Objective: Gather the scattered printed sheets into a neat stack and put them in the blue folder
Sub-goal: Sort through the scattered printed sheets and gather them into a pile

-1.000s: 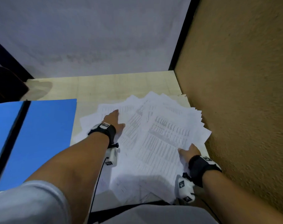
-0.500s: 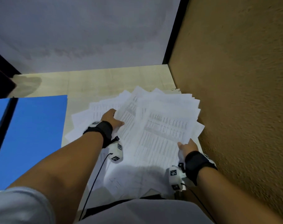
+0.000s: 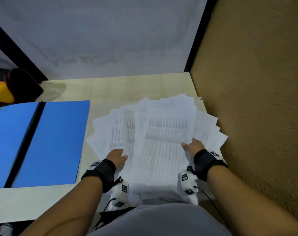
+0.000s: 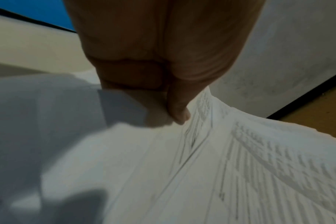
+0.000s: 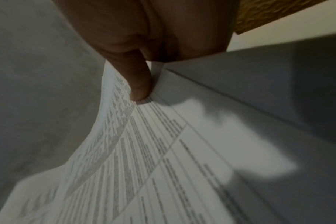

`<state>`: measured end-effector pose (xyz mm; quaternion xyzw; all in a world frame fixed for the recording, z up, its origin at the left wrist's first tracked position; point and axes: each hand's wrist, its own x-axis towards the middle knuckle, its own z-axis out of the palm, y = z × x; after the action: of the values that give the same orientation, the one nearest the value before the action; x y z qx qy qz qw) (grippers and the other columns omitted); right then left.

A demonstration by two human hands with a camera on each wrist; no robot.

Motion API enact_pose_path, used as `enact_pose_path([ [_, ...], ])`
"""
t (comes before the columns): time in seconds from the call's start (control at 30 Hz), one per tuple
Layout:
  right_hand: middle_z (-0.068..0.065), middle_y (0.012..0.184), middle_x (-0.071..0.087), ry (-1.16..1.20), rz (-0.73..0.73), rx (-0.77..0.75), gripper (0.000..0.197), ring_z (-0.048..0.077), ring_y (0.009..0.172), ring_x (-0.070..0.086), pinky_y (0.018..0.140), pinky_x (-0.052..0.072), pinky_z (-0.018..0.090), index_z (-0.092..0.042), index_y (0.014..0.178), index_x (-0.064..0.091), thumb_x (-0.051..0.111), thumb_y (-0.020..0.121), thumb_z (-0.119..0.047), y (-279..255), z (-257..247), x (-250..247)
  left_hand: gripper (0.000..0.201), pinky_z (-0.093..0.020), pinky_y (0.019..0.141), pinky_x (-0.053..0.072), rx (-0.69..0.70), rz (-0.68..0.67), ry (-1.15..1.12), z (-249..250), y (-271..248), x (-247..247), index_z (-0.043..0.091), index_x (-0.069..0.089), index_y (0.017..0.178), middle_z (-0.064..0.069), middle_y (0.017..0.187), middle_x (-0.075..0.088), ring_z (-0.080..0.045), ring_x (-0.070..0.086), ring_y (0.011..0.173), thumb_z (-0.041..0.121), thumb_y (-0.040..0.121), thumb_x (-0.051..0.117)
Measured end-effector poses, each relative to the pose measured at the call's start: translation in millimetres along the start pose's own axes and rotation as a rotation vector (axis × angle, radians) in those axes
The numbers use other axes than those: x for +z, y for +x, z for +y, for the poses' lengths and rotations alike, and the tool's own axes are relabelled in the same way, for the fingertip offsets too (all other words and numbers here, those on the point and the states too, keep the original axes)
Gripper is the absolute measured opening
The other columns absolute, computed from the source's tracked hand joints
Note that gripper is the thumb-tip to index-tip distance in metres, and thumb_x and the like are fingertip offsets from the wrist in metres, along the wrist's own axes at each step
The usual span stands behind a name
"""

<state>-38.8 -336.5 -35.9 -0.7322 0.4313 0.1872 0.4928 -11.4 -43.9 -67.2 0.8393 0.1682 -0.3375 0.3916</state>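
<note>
A fanned pile of printed sheets (image 3: 163,133) lies on the pale table, near the right wall. My left hand (image 3: 116,156) grips the pile's left side, thumb (image 4: 177,112) on top of the sheets (image 4: 201,166) and fingers tucked under. On the pile's right side my right hand (image 3: 193,145) does the same, its thumb (image 5: 139,84) pressing down on the printed sheets (image 5: 153,151). The blue folder (image 3: 48,142) lies spread flat at the left, its dark spine running diagonally.
A brown textured wall (image 3: 264,99) stands close on the right and a white wall (image 3: 102,40) at the back. A yellow and dark object (image 3: 10,89) sits at the far left. Bare table (image 3: 127,86) lies behind the sheets.
Both hands have slid toward me along the pile's sides, and the sheets have drawn closer together. The left hand went from lying flat on top to gripping the edge.
</note>
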Motion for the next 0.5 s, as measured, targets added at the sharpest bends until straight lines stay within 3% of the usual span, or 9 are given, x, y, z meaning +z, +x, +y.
enact_pose_path([
  [0.07, 0.0, 0.128, 0.057, 0.018, -0.08, -0.089, 0.04, 0.029, 0.118, 0.054, 0.105, 0.041, 0.041, -0.013, 0.129, 0.054, 0.059, 0.09, -0.021, 1, 2, 13, 0.047, -0.029, 0.098, 0.04, -0.006, 0.005, -0.199, 0, -4, -2, 0.003, 0.039, 0.141, -0.014, 0.135, 0.049, -0.027, 0.053, 0.117, 0.014, 0.096, 0.049],
  [0.17, 0.0, 0.137, 0.052, 0.05, -0.224, -0.171, 0.06, 0.025, 0.122, 0.051, 0.106, 0.04, 0.045, -0.019, 0.133, 0.05, 0.064, 0.078, -0.037, 7, 10, 31, 0.06, -0.03, 0.107, 0.029, 0.055, -0.018, -0.497, 8, -11, -3, 0.015, 0.024, 0.148, 0.004, 0.143, 0.035, -0.02, 0.038, 0.132, 0.034, 0.097, 0.049],
  [0.23, -0.001, 0.141, 0.046, 0.094, -0.227, -0.197, 0.07, 0.024, 0.124, 0.05, 0.107, 0.039, 0.044, -0.02, 0.134, 0.047, 0.065, 0.071, -0.045, 29, 25, 44, 0.09, -0.035, 0.115, 0.023, 0.08, -0.103, -0.647, 9, -14, 0, 0.028, 0.017, 0.149, 0.01, 0.147, 0.033, -0.015, 0.036, 0.136, 0.051, 0.077, 0.067],
  [0.3, 0.002, 0.139, 0.046, 0.091, -0.227, -0.226, 0.059, 0.025, 0.119, 0.053, 0.106, 0.041, 0.042, -0.019, 0.128, 0.052, 0.064, 0.075, -0.042, 16, 21, 45, 0.102, -0.041, 0.113, 0.031, 0.105, -0.127, -0.649, 8, -14, 4, 0.036, 0.028, 0.142, 0.004, 0.142, 0.047, -0.017, 0.049, 0.128, 0.055, 0.058, 0.082],
  [0.37, 0.006, 0.134, 0.051, 0.126, -0.219, -0.265, 0.041, 0.026, 0.116, 0.055, 0.105, 0.041, 0.04, -0.017, 0.124, 0.056, 0.063, 0.085, -0.028, -9, 10, 41, 0.094, -0.043, 0.107, 0.041, 0.129, -0.109, -0.651, 8, -16, 7, 0.03, 0.039, 0.136, -0.003, 0.133, 0.056, -0.023, 0.055, 0.121, 0.038, 0.057, 0.089],
  [0.43, 0.008, 0.127, 0.057, 0.18, -0.249, -0.293, 0.026, 0.026, 0.116, 0.054, 0.105, 0.04, 0.038, -0.017, 0.115, 0.058, 0.059, 0.09, -0.012, -22, 9, 36, 0.07, -0.042, 0.102, 0.046, 0.134, -0.076, -0.68, 13, -23, 9, 0.019, 0.052, 0.127, -0.008, 0.124, 0.063, -0.025, 0.06, 0.115, 0.013, 0.066, 0.086],
  [0.5, 0.008, 0.124, 0.056, 0.171, -0.28, -0.336, 0.023, 0.028, 0.12, 0.052, 0.107, 0.038, 0.039, -0.024, 0.106, 0.058, 0.06, 0.089, -0.008, -24, 12, 32, 0.049, -0.038, 0.1, 0.046, 0.126, -0.069, -0.658, 17, -27, 13, 0.014, 0.061, 0.111, -0.008, 0.109, 0.07, -0.025, 0.064, 0.105, 0.006, 0.068, 0.083],
])
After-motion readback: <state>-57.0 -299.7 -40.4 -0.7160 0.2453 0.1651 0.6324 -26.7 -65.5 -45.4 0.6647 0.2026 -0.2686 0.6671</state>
